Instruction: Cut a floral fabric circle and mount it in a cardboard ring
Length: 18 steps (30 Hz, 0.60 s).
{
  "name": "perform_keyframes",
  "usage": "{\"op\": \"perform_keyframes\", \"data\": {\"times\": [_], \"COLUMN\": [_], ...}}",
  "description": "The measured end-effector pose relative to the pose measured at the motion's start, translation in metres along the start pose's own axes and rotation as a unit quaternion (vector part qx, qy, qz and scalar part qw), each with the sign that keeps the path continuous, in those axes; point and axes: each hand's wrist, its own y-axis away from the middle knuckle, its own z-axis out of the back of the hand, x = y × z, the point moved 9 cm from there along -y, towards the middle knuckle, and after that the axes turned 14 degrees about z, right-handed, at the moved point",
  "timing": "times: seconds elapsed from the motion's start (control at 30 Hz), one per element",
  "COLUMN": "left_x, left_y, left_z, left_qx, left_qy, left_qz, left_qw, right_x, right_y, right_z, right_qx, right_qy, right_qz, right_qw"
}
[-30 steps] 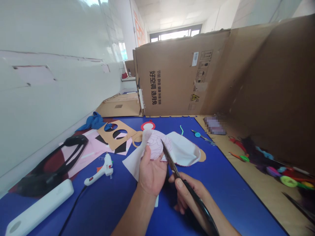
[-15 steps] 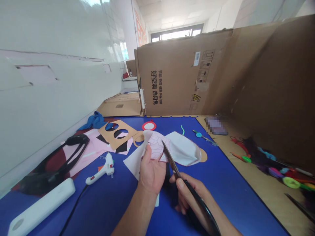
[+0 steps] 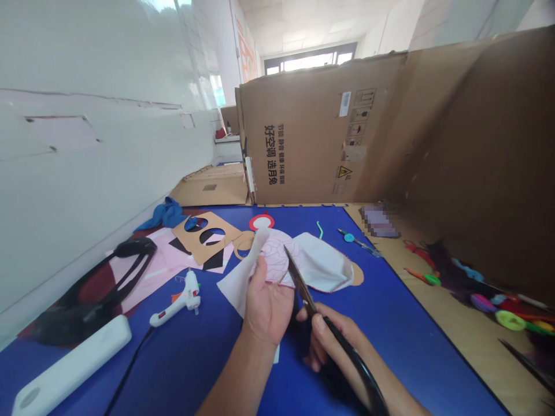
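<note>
My left hand point(image 3: 269, 303) is turned palm up, its thumb pressing a piece of white fabric point(image 3: 277, 257) with faint purple curved lines on it. In my right hand point(image 3: 332, 341) is a pair of scissors point(image 3: 303, 289) with black handles. Their blades point up and away and lie against the right side of the lined part. A second white flap point(image 3: 325, 263) with a stitched reddish edge spreads out to the right of the blades. Beneath its far end a tan rounded piece point(image 3: 357, 274) peeks out. My left fingers are partly hidden under the fabric.
A white glue gun point(image 3: 180, 300) with a black cord and a white power strip point(image 3: 73, 364) lie on the left. Card with round holes point(image 3: 203, 237) rests beyond. A compass point(image 3: 359, 242) and craft scraps point(image 3: 489, 300) are on the right. Cardboard box walls point(image 3: 312, 138) stand behind.
The lined part of the fabric has shifted slightly and looks rounder above my left thumb. Both hands keep nearly the same place, and the scissors still lie against the fabric.
</note>
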Motion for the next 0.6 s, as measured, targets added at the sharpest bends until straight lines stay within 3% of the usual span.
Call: {"op": "perform_keyframes", "data": {"times": [0.6], "left_x": [0.0034], "left_y": [-0.0003], "left_z": [-0.0014], "left_qx": [0.006], "left_qy": [-0.022], "left_qz": [0.004], "left_qw": [1.0], "right_x": [-0.0058], "right_y": [0.0006], "right_z": [0.0015], "right_qx": [-0.011], "right_qy": [-0.035], "right_qz": [0.021], "right_qw": [0.999]}}
